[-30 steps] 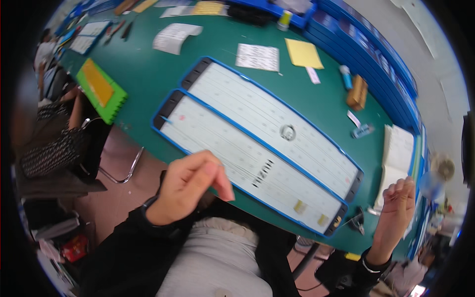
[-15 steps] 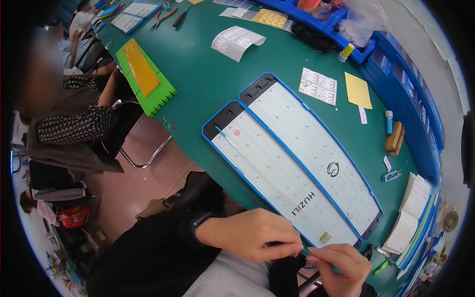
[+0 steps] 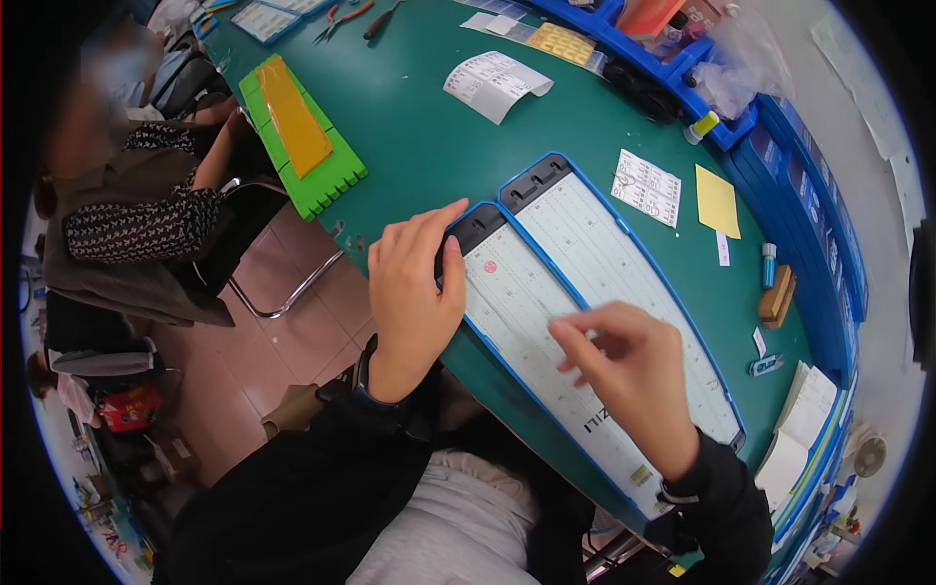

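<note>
A long case with blue rims and pale, dotted boards lies open on the table, its two halves side by side: the near half (image 3: 531, 331) and the far half (image 3: 624, 268). Over the black end piece (image 3: 478, 226) of the near half rests my left hand (image 3: 411, 292), thumb and fingers apart on either side of the corner. My right hand (image 3: 634, 366) hovers above the middle of the near half. Its fingers are curled, with thumb and forefinger close together; motion blurs the tips, and anything between them is too fine to make out.
A green foam block (image 3: 341, 166) with a yellow strip (image 3: 297, 122) lies at the table's left edge, beside a seated person (image 3: 146, 224). Paper sheets (image 3: 497, 83), a yellow note (image 3: 718, 202), a wooden block (image 3: 777, 297) and blue bins (image 3: 795, 195) stand beyond the case.
My hands have come apart from their joint pinch near the front end of the case. The left moved to the far-left end piece, the right up over the middle. The view shifted slightly.
</note>
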Demonstrator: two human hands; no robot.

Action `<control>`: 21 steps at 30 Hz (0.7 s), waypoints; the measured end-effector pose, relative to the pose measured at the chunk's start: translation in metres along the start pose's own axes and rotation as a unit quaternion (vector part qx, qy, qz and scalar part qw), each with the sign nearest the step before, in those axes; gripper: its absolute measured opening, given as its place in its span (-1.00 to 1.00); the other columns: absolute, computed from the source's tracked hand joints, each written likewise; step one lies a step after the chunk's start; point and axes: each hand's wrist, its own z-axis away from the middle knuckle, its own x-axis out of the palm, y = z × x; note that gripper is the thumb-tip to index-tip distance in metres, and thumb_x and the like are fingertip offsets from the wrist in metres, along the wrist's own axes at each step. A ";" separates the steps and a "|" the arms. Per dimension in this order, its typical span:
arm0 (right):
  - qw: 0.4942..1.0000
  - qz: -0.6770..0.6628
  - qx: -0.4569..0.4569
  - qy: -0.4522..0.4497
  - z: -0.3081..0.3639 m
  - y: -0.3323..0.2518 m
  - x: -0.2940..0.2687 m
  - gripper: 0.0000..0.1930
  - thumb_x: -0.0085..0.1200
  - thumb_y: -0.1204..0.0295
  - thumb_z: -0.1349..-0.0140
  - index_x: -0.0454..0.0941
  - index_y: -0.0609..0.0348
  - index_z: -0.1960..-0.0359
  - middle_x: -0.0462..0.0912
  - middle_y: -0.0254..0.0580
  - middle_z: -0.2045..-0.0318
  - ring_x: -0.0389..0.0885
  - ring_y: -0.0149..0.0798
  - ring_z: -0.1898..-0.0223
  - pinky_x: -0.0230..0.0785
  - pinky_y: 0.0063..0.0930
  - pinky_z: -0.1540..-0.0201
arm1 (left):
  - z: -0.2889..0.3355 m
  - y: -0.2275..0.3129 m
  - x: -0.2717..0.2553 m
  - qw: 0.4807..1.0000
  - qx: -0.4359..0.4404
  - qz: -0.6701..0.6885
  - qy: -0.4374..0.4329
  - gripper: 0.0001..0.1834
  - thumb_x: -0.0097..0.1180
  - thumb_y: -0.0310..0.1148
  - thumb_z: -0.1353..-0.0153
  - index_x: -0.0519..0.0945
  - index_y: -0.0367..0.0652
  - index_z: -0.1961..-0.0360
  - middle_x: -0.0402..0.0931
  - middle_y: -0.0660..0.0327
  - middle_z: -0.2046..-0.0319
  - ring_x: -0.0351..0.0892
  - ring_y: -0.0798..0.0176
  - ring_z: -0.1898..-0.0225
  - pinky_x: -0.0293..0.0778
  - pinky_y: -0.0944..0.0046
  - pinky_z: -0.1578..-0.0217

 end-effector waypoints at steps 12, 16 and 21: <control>0.998 -0.062 0.008 -0.027 -0.073 0.004 0.043 -0.83 0.21 0.47 -0.21 0.65 0.40 0.35 0.67 -0.17 0.48 0.65 -0.43 0.56 0.41 -0.64 0.57 | 0.002 0.001 0.001 1.000 -0.003 0.015 -0.001 -0.68 -0.02 -0.53 -0.22 0.62 -0.12 0.02 0.60 0.17 0.08 0.48 0.10 0.05 0.27 0.16 0.01; 0.998 -0.055 -0.007 -0.018 -0.075 0.007 0.047 -0.83 0.20 0.48 -0.21 0.64 0.40 0.38 0.68 -0.17 0.47 0.65 -0.43 0.58 0.42 -0.64 0.57 | 0.002 0.000 0.001 1.000 -0.004 0.012 0.003 -0.68 -0.02 -0.54 -0.22 0.62 -0.12 0.03 0.60 0.17 0.09 0.48 0.10 0.06 0.27 0.17 0.02; 0.998 -0.060 -0.011 0.001 -0.075 0.006 0.048 -0.86 0.20 0.49 -0.20 0.64 0.38 0.39 0.67 -0.19 0.45 0.64 -0.43 0.60 0.41 -0.62 0.58 | 0.001 -0.001 0.002 1.000 -0.004 0.008 -0.004 -0.67 -0.02 -0.55 -0.21 0.63 -0.12 0.03 0.60 0.18 0.10 0.49 0.11 0.06 0.27 0.18 0.02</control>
